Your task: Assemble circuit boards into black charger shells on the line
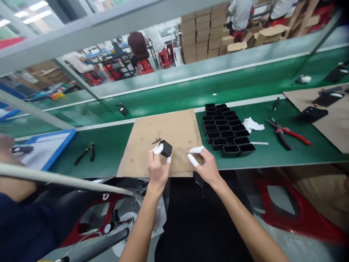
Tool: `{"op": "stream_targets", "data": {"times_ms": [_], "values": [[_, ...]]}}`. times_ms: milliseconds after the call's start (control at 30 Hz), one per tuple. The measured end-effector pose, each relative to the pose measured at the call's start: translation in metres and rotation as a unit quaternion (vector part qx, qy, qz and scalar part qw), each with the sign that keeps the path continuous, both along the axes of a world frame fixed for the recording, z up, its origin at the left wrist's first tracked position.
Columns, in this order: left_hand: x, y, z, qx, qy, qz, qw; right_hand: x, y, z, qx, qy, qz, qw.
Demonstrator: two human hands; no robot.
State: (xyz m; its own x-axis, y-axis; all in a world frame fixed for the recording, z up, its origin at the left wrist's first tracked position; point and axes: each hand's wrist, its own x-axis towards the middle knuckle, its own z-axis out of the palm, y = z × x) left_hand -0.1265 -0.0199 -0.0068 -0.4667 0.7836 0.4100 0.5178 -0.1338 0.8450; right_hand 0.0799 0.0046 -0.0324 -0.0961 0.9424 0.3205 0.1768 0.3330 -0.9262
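Head view shows the green desk [109, 145], a cardboard sheet [163, 125] reaching its near edge, and rows of black cases [224, 134] beside the sheet's right edge. The right hand [208, 167] has its grip spread by the sheet's near right corner, while the left hand's [158, 170] grip pinches a black box [166, 149] over the sheet's middle.

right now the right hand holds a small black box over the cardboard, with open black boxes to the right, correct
Wrong hand: the head view shows the left hand holding the small black box over the cardboard. The open black boxes are to the right.
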Motion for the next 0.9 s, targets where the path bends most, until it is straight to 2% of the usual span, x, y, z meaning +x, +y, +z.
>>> {"op": "stream_targets", "data": {"times_ms": [100, 200, 233, 300, 367, 467, 533, 633, 700, 800, 900], "values": [[-0.015, 0.011, 0.005, -0.025, -0.04, -0.04, 0.998, -0.002, 0.005, -0.008, 0.004, -0.041, 0.015, 0.999], [-0.011, 0.006, 0.013, -0.028, -0.103, -0.094, 0.99, 0.001, 0.004, -0.012, -0.003, -0.058, 0.027, 0.998], [-0.008, 0.002, 0.015, -0.023, -0.124, -0.096, 0.987, 0.003, 0.004, -0.013, -0.006, -0.061, 0.028, 0.998], [-0.001, -0.007, 0.021, 0.013, -0.186, -0.06, 0.981, 0.005, 0.003, -0.013, -0.011, -0.066, 0.031, 0.997], [0.006, -0.02, 0.029, 0.076, -0.313, -0.014, 0.947, 0.005, 0.002, -0.011, -0.003, -0.073, 0.038, 0.997], [0.015, -0.048, 0.047, 0.134, -0.54, -0.026, 0.831, -0.004, 0.001, -0.004, 0.028, -0.081, 0.067, 0.994], [0.021, -0.072, 0.06, 0.15, -0.615, -0.047, 0.773, -0.016, 0.002, 0.0, 0.054, -0.083, 0.101, 0.99], [0.029, -0.108, 0.075, 0.179, -0.648, -0.043, 0.739, -0.037, 0.002, 0.0, 0.094, -0.089, 0.126, 0.984], [0.034, -0.127, 0.079, 0.199, -0.658, -0.034, 0.726, -0.049, 0.001, -0.006, 0.109, -0.093, 0.119, 0.982], [0.037, -0.15, 0.075, 0.218, -0.666, -0.012, 0.713, -0.055, 0.001, -0.018, 0.103, -0.1, 0.107, 0.984], [0.038, -0.166, 0.061, 0.216, -0.679, 0.018, 0.701, -0.053, 0.004, -0.023, 0.09, -0.101, 0.097, 0.986]]}}
